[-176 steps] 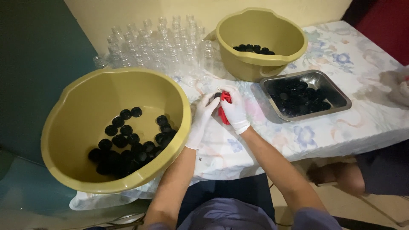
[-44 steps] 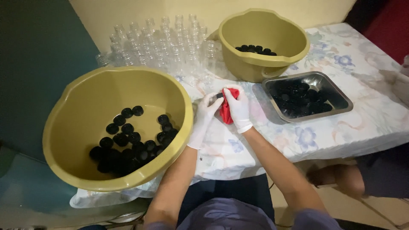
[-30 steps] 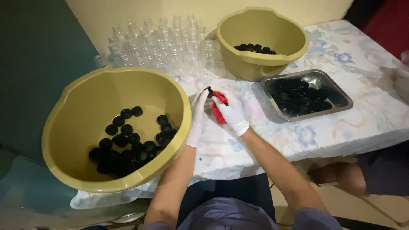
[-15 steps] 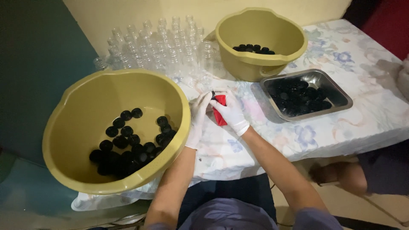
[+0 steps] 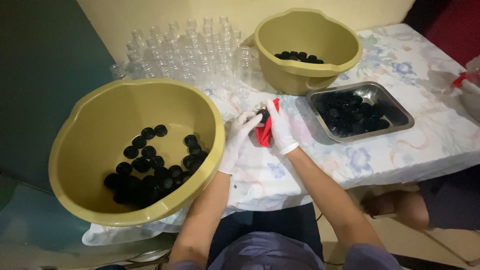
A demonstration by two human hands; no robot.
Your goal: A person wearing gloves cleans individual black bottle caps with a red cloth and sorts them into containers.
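Black cap [image 5: 263, 115]: sat at the fingertips of both hands, just above the counter's middle, against the upper end of the red cloth.
Red cloth [image 5: 263, 134]: was bunched between the two palms, hanging down from the cap toward the counter.
Left hand [image 5: 237, 140]: wore a white glove; its fingers were curled in toward the cap and cloth, touching them from the near-left side.
Right hand [image 5: 280, 128]: wore a white glove; it was clamped on the red cloth, thumb and fingers pressed along the cloth's right side up to the cap.
Hands together: the two were closed in on the same cap and cloth, fingertips nearly meeting.
Near basin [image 5: 90, 130]: a large olive-yellow plastic basin stood at the counter's left edge, just beside the left hand, overhanging the near-left corner.
Caps in near basin [image 5: 150, 169]: many black caps lay piled in its bottom, toward the near side.
Steel tray [image 5: 395, 107]: a rectangular metal tray lay to the right of the hands, filled with black caps [image 5: 350, 115].
Far basin [image 5: 300, 77]: a second olive-yellow basin stood toward the far edge, beyond the tray, with a few black caps at its bottom.
Clear bottles [image 5: 190, 55]: a crowd of empty, uncapped plastic bottles stood upright along the far-left edge.
Counter [image 5: 400, 155]: was covered by a pale floral cloth.
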